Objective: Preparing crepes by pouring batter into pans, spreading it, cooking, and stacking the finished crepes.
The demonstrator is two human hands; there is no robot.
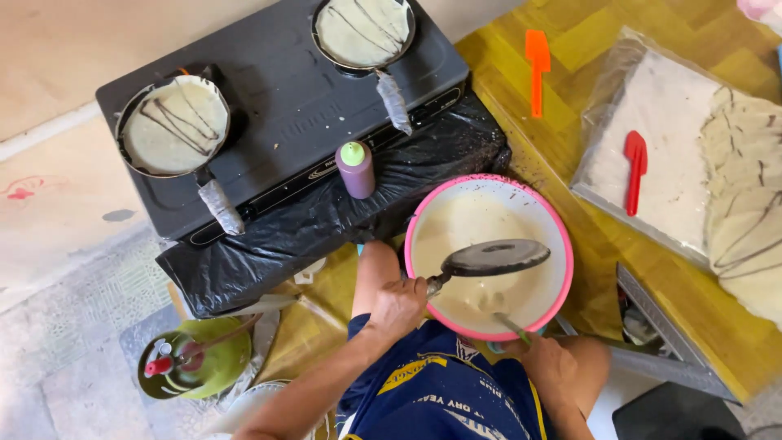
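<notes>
A small dark flat pan (pixel 497 257) hangs level just over a pink-rimmed bowl (pixel 562 269) of pale batter (pixel 464 224), which sits low between the person's knees at the front edge of the stove. The left hand (pixel 397 308) is wrapped tight around the pan's handle at the bowl's near-left rim, fingers fully closed on it. The right hand (pixel 547 358) is below the bowl's near edge, closed on the thin handle of a utensil (pixel 511 326) whose far end dips into the batter; what kind of utensil it is I cannot tell.

Just beyond the bowl, a purple squeeze bottle (pixel 356 169) with a green cap stands upright on the front of a black two-burner stove (pixel 285 106), whose front edge is draped in black plastic sheet (pixel 326 220). Each burner carries a small pan: the left stove pan (pixel 173 126) holds a pale round crepe with dark streaks across it, the right stove pan (pixel 363 31) another much like it. Both have foil-wrapped handles pointing toward the person.

To the right, on a yellow mat (pixel 586 41), lies an orange spatula (pixel 537 69), and beside it a plastic-lined tray (pixel 652 130) with a red spatula (pixel 635 167) on it and a stack of finished crepes (pixel 745 204) at its far right. A green gas cylinder (pixel 195 358) stands on the floor at the lower left.
</notes>
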